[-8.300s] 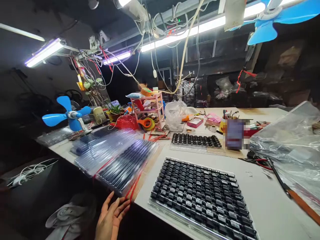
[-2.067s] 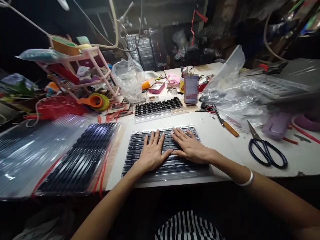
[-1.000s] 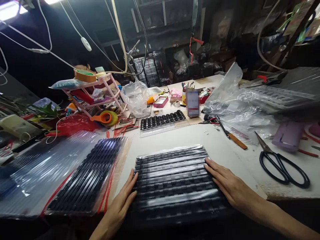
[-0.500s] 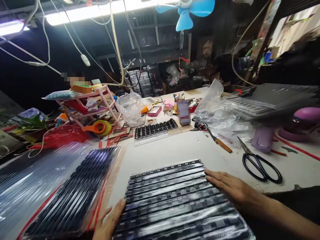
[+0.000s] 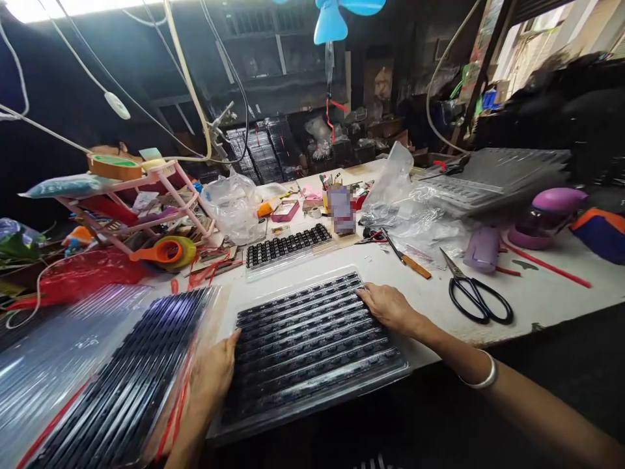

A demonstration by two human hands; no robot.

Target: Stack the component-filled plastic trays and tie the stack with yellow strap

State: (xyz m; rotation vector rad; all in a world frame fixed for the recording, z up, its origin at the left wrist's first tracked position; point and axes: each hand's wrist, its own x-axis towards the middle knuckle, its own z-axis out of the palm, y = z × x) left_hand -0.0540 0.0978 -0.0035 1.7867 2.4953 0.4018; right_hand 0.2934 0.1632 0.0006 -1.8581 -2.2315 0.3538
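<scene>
Holding one tray (image 5: 312,339): two hands (image 5: 390,309).

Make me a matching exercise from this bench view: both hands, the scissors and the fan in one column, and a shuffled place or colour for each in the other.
Column one
1. Left hand
2. Right hand
3. Scissors
4. Fan

Column two
A. Dark-handled, lying on the white table
B. At the right edge of the tray of black pieces
C. Blue, at the top of the picture
D. At the left edge of the tray of black pieces

Right pairs: 1-D, 2-B, 3-A, 4-C
</scene>
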